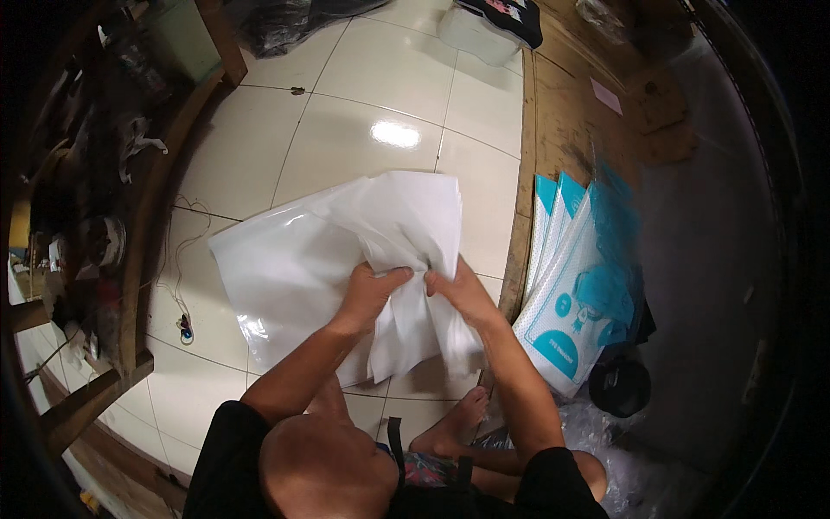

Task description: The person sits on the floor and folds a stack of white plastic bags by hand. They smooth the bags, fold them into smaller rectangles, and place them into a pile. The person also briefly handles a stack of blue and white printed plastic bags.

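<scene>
The tiled floor (pixel 363 95) fills most of the view, and everything here is placed from the big white bag (pixel 285 268) lying on it. That bag is a glossy plastic mailer, flat on the tiles in front of the person's knees, its long axis running from lower left to upper right, with the open end bunched at the right where the hands meet. To the right of it, on a wooden board (pixel 571 112), a fanned stack of blue-and-white mailers (pixel 571 294) leans, and a small black bowl-like thing (pixel 620 386) sits below them. Left of the bag stands a cluttered wooden shelf (pixel 130 251), with a thin cable (pixel 177 285) trailing on the tiles beside it.

The left hand (pixel 372 294) is closed around a gathered fold of the white sheet, and the right hand (pixel 462 294) pinches the same bunch just beside it, thumbs nearly touching.

The plastic looks light, limp and slick (it crumples rather than bends), so a hold at the gathered mouth or along an edge seems surest; the flat middle would likely slide.
</scene>
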`<state>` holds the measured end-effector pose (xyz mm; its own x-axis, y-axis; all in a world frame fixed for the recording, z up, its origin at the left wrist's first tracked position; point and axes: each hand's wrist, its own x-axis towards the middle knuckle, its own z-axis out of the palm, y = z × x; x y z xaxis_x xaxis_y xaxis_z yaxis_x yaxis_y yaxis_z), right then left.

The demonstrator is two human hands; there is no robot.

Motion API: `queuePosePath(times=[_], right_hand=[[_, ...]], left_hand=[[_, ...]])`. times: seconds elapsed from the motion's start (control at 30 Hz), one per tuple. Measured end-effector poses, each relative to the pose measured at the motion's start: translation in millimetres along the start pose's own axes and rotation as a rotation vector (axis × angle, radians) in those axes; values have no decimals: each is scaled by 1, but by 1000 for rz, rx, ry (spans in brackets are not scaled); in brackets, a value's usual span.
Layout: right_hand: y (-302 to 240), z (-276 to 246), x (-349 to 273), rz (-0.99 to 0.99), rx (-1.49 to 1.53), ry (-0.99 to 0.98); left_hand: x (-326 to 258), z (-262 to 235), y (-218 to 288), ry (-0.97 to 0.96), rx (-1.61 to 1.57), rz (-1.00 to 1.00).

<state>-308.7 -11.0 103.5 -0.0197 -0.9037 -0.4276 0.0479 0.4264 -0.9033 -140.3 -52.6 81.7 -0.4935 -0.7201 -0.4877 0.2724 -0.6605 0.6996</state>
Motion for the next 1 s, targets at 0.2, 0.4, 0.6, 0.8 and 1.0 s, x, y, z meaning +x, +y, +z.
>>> queuePosePath(times=[0.2, 0.4, 0.6, 0.8, 1.0], right_hand=[[-2, 1, 0, -11, -155, -31], [9, -25, 3, 189, 64, 59], [1, 5, 0, 17, -106, -110], [5, -20, 4, 94, -35, -33], [-4, -10, 1, 223, 204, 112]], left_hand=[[8, 10, -6, -125, -278, -199], [8, -9, -11, -145, -110, -89], [2, 17, 0, -6, 133, -2], [14, -4, -11, -160, -217, -118], [2, -4, 6, 6, 31, -85]])
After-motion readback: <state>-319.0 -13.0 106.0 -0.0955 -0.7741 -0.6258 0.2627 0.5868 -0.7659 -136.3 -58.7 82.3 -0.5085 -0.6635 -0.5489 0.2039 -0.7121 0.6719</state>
